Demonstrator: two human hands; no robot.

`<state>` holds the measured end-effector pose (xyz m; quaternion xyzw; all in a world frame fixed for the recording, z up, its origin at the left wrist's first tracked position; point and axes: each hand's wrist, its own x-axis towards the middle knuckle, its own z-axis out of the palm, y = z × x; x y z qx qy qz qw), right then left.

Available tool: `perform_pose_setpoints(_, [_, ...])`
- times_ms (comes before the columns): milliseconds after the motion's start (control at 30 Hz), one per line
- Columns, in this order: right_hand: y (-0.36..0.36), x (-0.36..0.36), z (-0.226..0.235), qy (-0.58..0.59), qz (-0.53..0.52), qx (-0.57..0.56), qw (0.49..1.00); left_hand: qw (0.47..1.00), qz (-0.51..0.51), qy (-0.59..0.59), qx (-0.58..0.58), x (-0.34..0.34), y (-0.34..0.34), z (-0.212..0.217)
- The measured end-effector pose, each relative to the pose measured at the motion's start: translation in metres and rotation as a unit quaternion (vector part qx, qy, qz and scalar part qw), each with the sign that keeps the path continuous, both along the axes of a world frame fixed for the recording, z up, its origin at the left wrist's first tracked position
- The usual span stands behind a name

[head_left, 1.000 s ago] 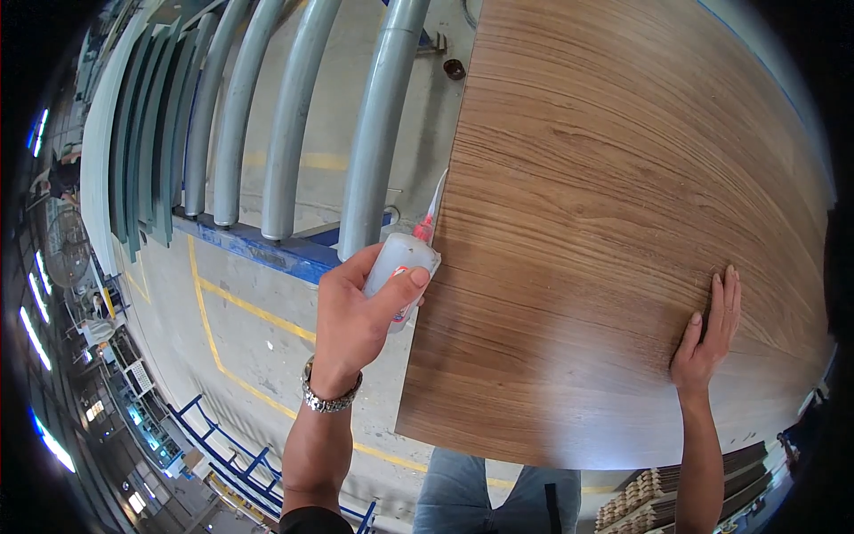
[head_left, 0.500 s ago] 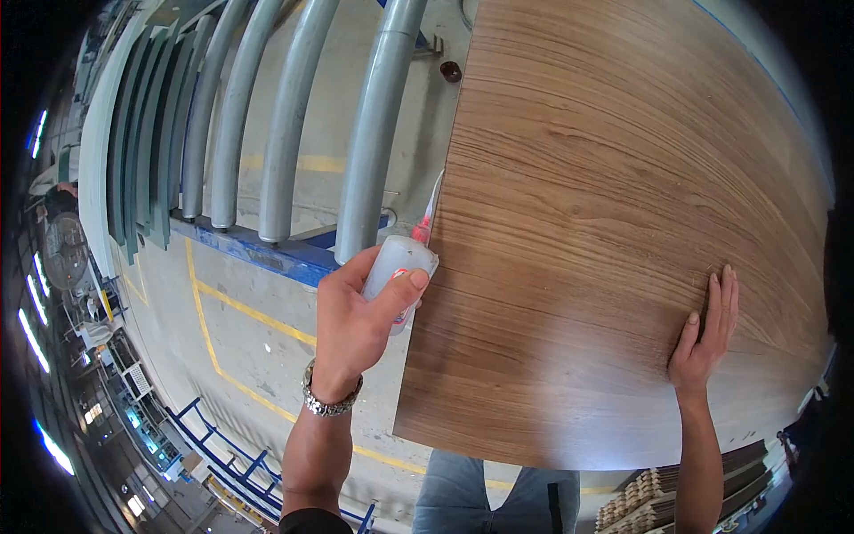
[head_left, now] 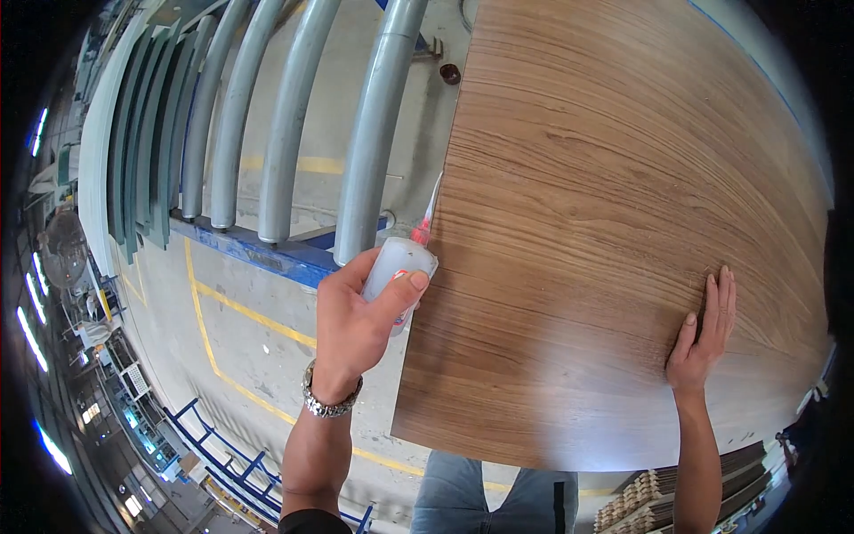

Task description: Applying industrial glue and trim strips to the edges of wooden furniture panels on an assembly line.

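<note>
White glue bottle at the left edge of a wood-grain panel.
Left hand (head_left: 356,329) fingers (head_left: 405,289) clenched round one squeeze bottle (head_left: 398,271), red nozzle (head_left: 427,218) pointing up-right along the panel (head_left: 614,231) edge, long axis near parallel to it. Right hand (head_left: 703,334) lies flat, fingers released, on the panel's right side, well apart. One bottle, one panel; five grey pipes (head_left: 374,142) on a blue rack (head_left: 258,254) left.

The left hand (head_left: 356,325) grips a glue bottle (head_left: 398,267), nozzle seemingly touching the wood-grain panel (head_left: 605,222)'s edge; the right hand (head_left: 703,334) lies flat on it.
</note>
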<state>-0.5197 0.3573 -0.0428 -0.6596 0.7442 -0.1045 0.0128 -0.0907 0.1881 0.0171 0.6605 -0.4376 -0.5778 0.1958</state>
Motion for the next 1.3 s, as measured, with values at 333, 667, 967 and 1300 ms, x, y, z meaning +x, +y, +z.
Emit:
perform_pose_setpoints(333, [0.001,-0.001,0.0,0.002,0.0,-0.001,1.0,1.0,0.003,-0.001,0.001,-0.002,0.003,0.001])
perform_pose_setpoints(667, [0.002,0.0,0.001,0.007,-0.006,0.003,1.0,1.0,0.001,-0.012,-0.001,0.001,0.005,0.001])
perform_pose_setpoints(967, [0.0,0.001,0.001,0.008,-0.002,-0.002,1.0,1.0,0.0,-0.015,-0.003,0.003,0.011,0.002])
perform_pose_setpoints(1300, [0.003,-0.001,-0.001,0.008,-0.012,0.004,1.0,1.0,0.003,-0.021,0.009,0.009,0.021,0.001])
